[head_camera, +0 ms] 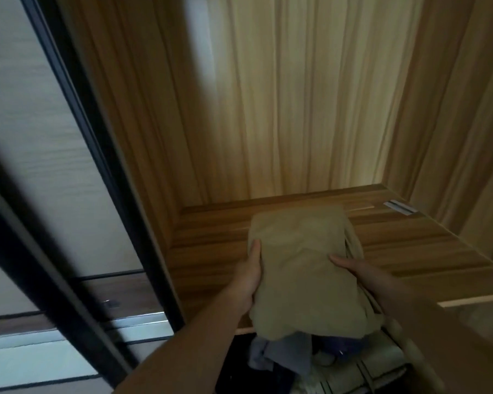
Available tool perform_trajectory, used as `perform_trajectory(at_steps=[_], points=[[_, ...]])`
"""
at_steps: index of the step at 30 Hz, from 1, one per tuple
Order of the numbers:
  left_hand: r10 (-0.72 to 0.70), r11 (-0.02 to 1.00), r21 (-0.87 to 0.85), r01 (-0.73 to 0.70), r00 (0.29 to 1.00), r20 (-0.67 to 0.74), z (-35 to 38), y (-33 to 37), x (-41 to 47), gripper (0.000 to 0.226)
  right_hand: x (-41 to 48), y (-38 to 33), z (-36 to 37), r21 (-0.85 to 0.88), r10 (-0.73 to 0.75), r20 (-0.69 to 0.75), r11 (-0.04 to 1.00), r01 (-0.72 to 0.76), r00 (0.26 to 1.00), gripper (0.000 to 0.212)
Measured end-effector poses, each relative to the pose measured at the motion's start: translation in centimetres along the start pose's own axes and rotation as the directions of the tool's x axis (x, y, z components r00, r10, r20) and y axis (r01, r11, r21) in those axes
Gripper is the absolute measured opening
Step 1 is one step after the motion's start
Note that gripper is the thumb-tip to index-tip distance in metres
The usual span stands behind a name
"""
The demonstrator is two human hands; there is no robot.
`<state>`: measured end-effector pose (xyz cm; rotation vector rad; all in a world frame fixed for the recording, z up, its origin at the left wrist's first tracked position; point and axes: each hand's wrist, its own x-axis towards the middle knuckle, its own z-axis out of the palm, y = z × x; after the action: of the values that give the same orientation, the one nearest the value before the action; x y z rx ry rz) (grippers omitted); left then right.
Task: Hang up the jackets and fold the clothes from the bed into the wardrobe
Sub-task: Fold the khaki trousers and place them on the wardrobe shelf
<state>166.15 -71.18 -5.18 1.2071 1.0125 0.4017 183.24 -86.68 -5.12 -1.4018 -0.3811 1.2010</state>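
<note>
Dark-framed sliding door (pixel 69 155) occupies the left of the view, its pale panel blurred; the black frame edge runs diagonally down toward the lower left. Beside it stands the wooden left wall (pixel 143 109) of the wardrobe, meeting the shelf (pixel 410 245) at a corner. The shelf is wood-grained, bounded by the back panel (pixel 296 95) behind and the right wall (pixel 453 109); its front edge runs under the garment.

Left hand (pixel 249 275) holds the left side of the folded tan garment (pixel 299 265), thumb on top; the fingers are hidden under the cloth, so the grip is closed on the fabric as far as can be seen. The garment lies mostly on the shelf, left of centre, its near end overhanging the front edge. Bare shelf remains on both sides, more on the right, and a narrow strip behind it. Right hand (pixel 353 268) holds the garment's right side, thumb laid across the top, fingers hidden beneath.

Below the shelf front, blue and grey clothes (pixel 282 354) lie bunched, partly covered by the garment and indistinct. A small pale label (pixel 400 207) lies at the shelf's far right corner, unreadable. The lower right is blurred.
</note>
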Motion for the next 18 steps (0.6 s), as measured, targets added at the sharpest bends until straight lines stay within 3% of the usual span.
perform_trajectory(at_steps=[3, 6, 8, 10, 14, 18], points=[[0.015, 0.99, 0.144, 0.007, 0.989, -0.149, -0.7, 1.3, 3.0, 0.084, 3.3, -1.1, 0.9, -0.015, 0.023, -0.015, 1.0, -0.024, 1.0, 0.043], [0.153, 0.86, 0.509, -0.032, 0.968, -0.197, -1.1, 0.3, 5.3, 0.088, 6.7, -0.2, 1.2, -0.104, 0.033, -0.088, 0.994, -0.042, 0.996, 0.08], [0.296, 0.632, 0.764, -0.132, 0.952, -0.08, -0.5, -1.1, 5.8, 0.084, 8.5, 0.6, 1.0, -0.183, 0.03, -0.14, 0.982, -0.055, 0.99, 0.086], [0.329, 0.425, 0.87, -0.252, 0.938, 0.111, 0.5, -2.0, 5.9, 0.078, 9.4, 0.2, 1.2, -0.2, 0.04, -0.152, 0.977, -0.071, 0.988, 0.075], [0.257, 0.229, 0.919, -0.32, 0.931, 0.26, 1.6, -1.7, 5.3, 0.102, 10.7, -0.7, 0.3, -0.19, 0.043, -0.132, 0.979, -0.068, 0.99, 0.066], [0.321, 0.008, 0.875, -0.484, 0.83, 0.456, 2.0, -2.5, 4.7, 0.108, 11.7, -0.9, 0.6, -0.118, -0.01, -0.164, 0.993, -0.01, 0.986, 0.045]])
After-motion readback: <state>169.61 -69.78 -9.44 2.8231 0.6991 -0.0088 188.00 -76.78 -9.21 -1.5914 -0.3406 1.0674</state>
